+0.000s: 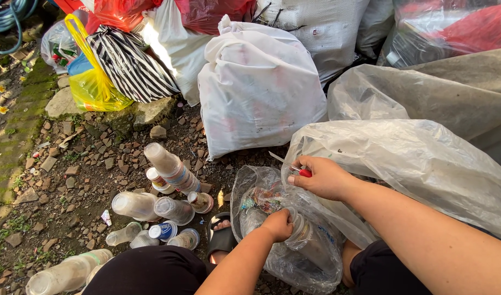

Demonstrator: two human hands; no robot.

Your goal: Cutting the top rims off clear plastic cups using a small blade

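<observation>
Ground: bare dirt strewn with small stones (pixel 70 175), a mossy strip along the left edge.
Background: stuffed sacks and bags piled together, among them a white sack (pixel 256 87), a yellow plastic bag (pixel 95 87) and a black-and-white striped bag (pixel 133 65).
Right side: a large clear plastic sack (pixel 425 169) spreads beside the person's right arm.
Left hand (pixel 278 224): closed around the neck of a clear plastic bottle (pixel 310 243), gripping it through or against thin plastic.
Bottle position: it lies inside a small transparent bag (pixel 261 202) between the knees, just in front of the person.
Right hand (pixel 321 177): fingers pinched on a small cutter with a red handle (pixel 304 172), its thin blade pointing left, right above the transparent bag.
Loose pile: empty plastic bottles and cups (pixel 163 202) lie on the dirt to the left, near a foot in a black sandal (pixel 222 237).
Far left corner: a coiled blue-green hose (pixel 7 16).
</observation>
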